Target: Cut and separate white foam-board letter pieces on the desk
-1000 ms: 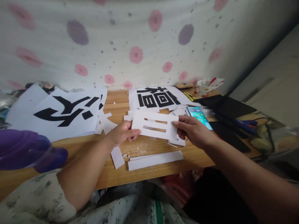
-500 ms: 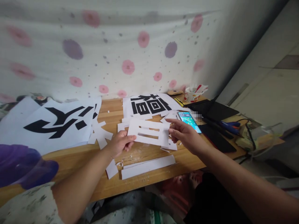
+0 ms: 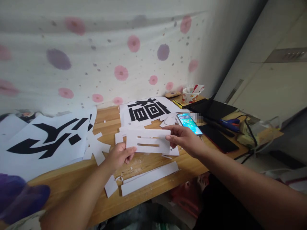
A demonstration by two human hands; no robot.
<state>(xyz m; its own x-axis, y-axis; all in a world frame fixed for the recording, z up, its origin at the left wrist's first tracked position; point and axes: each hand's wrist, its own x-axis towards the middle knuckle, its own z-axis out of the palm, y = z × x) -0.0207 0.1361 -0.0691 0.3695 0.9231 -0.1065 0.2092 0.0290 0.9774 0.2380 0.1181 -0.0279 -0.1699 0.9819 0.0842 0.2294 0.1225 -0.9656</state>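
The left hand [image 3: 122, 154] and right hand [image 3: 185, 140] pinch opposite ends of a slotted white card [image 3: 151, 141]; on the surface [image 3: 107, 117], a patterned tub [image 3: 189, 96] holds red-and-white items [image 3: 195, 88].

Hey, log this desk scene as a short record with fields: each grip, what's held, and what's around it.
Left grip: pinching the left end of the slotted white card
Right grip: holding its right end, thumb in front
Card: raised above the wooden table, two long slots cut through
Near edge: long white strip
Left: sheet with bold black strokes
Behind card: sheet with black character
Right: lit phone
Back right: patterned cup with items inside
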